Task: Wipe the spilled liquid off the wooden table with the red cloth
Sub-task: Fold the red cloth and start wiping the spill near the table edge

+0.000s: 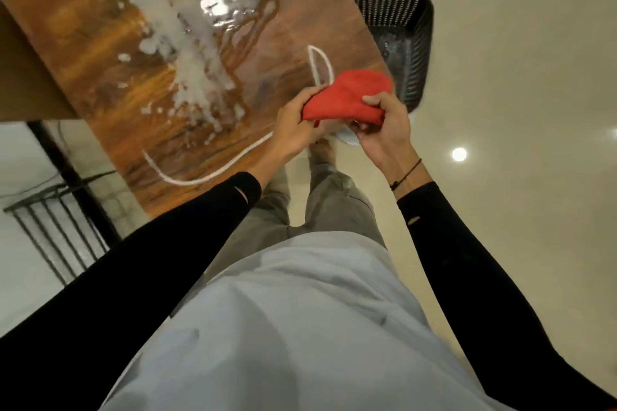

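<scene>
Red cloth point(347, 100) sits bunched between left hand point(293, 123) and right hand point(384, 130), each grip pinching it; spilled liquid point(193, 53) lies beyond on the table point(83, 37).

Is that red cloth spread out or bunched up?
Bunched up: the red cloth is gathered between the left hand and right hand.

Looks like a room in a home or a small eatery. Glossy wooden bench point(100, 53) with strong grain, wet with spilled liquid point(197, 43). Pale polished floor point(517, 77) mirroring round ceiling lights. Dark woven plastic basket point(410, 43) standing on the floor just beyond the bench's far corner. Black metal rack point(56, 227) beside the bench's left edge.
</scene>
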A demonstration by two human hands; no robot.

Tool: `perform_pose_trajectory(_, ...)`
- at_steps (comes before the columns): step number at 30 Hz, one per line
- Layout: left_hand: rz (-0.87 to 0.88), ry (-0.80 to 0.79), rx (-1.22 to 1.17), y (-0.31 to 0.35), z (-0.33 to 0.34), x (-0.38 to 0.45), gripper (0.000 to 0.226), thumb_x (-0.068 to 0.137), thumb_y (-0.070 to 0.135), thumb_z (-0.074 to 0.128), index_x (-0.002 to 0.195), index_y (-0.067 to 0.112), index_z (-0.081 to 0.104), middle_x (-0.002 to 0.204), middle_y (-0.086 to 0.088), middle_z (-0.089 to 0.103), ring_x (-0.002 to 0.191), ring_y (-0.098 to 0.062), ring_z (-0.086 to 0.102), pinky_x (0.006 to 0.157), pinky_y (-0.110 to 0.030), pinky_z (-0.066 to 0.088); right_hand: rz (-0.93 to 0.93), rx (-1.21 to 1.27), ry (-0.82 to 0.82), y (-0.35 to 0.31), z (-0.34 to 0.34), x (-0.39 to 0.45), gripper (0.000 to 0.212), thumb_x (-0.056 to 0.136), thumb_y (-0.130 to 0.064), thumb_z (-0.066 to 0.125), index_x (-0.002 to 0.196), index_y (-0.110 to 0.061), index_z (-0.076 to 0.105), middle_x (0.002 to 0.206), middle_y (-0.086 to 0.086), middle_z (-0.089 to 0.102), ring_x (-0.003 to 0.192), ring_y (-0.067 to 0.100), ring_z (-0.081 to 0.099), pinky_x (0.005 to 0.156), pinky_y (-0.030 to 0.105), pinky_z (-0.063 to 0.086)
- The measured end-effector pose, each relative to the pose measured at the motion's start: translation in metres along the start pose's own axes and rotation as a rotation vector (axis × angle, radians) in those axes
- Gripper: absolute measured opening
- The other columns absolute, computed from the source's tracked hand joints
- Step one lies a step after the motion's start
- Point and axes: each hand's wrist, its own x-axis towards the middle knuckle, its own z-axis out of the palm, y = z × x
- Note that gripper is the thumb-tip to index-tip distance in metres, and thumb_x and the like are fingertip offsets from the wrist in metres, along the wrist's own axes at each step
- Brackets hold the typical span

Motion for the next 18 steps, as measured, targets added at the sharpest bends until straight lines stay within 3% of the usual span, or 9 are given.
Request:
perform_pose_trajectory(1,-0.032,0.059,-0.045,-0.009,-0.012,-0.007,0.055,0.097,0.011,0.067,0.15,0.021,0.064,0.135,0.007,0.069,0.116,0.008,0.064,0.097,-0.015,0.053,0.023,-0.068,-0.028,0.01,0.009,0.002,0.037,0.101,0.006,0.053,0.135,-0.011,0.051,0.112,0.01,0.065,0.076,0.018,0.067,0.068,0.035,0.058)
perform_pose_trajectory(3,-0.122,0.153,-0.136,-0.029,-0.035,-0.023,0.063,0.091,-0.001,0.059,0.151,0.016,0.065,0.141,0.004,0.067,0.129,-0.007,0.065,0.11,-0.036,0.057,0.072,-0.205,-0.094,0.033,0.028,0.005,0.046,0.101,0.007,0.053,0.142,-0.013,0.052,0.129,0.013,0.064,0.086,0.023,0.069,0.065,0.033,0.057)
perform_pose_trajectory(6,-0.273,0.277,-0.35,-0.059,-0.065,-0.048,0.065,0.095,-0.02,0.055,0.15,0.013,0.066,0.142,-0.005,0.065,0.126,-0.032,0.069,0.1,-0.065,0.062,0.108,-0.46,-0.194,0.073,0.057,0.01,0.062,0.1,0.007,0.058,0.158,-0.011,0.045,0.143,0.016,0.059,0.1,0.028,0.068,0.063,0.033,0.053)
perform_pose_trajectory(8,-0.337,0.371,-0.487,-0.076,-0.082,-0.066,0.064,0.097,-0.023,0.046,0.149,0.009,0.065,0.145,-0.016,0.066,0.126,-0.044,0.069,0.103,-0.066,0.061,0.117,-0.687,-0.253,0.101,0.073,0.013,0.075,0.096,0.0,0.068,0.163,-0.009,0.036,0.149,0.016,0.058,0.107,0.026,0.067,0.063,0.031,0.054)
perform_pose_trajectory(10,-0.382,0.448,-0.594,-0.09,-0.1,-0.086,0.062,0.101,-0.022,0.043,0.15,0.009,0.062,0.143,-0.015,0.066,0.128,-0.047,0.066,0.098,-0.054,0.063,0.067,-0.99,-0.314,0.129,0.087,0.018,0.084,0.102,-0.007,0.074,0.17,-0.014,0.025,0.158,0.02,0.053,0.117,0.022,0.067,0.076,0.026,0.061)
perform_pose_trajectory(11,-0.399,0.473,-0.647,-0.095,-0.111,-0.096,0.06,0.104,-0.019,0.043,0.152,0.012,0.061,0.142,-0.008,0.064,0.126,-0.041,0.067,0.094,-0.049,0.066,-0.005,-1.151,-0.36,0.142,0.092,0.021,0.091,0.105,-0.014,0.077,0.174,-0.016,0.017,0.164,0.02,0.047,0.129,0.024,0.064,0.093,0.028,0.062)
perform_pose_trajectory(13,-0.424,0.512,-0.751,-0.106,-0.128,-0.115,0.047,0.114,-0.004,0.044,0.152,0.019,0.059,0.145,-0.005,0.061,0.128,-0.032,0.066,0.097,-0.05,0.067,-0.21,-1.382,-0.492,0.162,0.105,0.021,0.103,0.106,-0.039,0.08,0.178,-0.021,0.009,0.179,0.015,0.031,0.157,0.031,0.044,0.125,0.045,0.046)
perform_pose_trajectory(16,-0.419,0.518,-1.006,-0.122,-0.145,-0.141,0.036,0.121,0.016,0.042,0.155,0.02,0.054,0.149,-0.01,0.062,0.14,-0.036,0.061,0.115,-0.055,0.057,-0.426,-1.504,-0.785,0.193,0.131,0.014,0.101,0.103,-0.063,0.069,0.18,-0.029,0.014,0.176,-0.008,0.026,0.159,0.022,0.035,0.126,0.044,0.036)
perform_pose_trajectory(18,-0.428,0.473,-1.233,-0.137,-0.154,-0.157,0.036,0.121,0.015,0.04,0.155,0.02,0.051,0.148,-0.014,0.062,0.139,-0.036,0.062,0.112,-0.05,0.059,-0.482,-1.586,-0.971,0.22,0.15,0.009,0.101,0.104,-0.062,0.067,0.181,-0.026,0.013,0.175,-0.001,0.03,0.155,0.022,0.039,0.123,0.042,0.041)
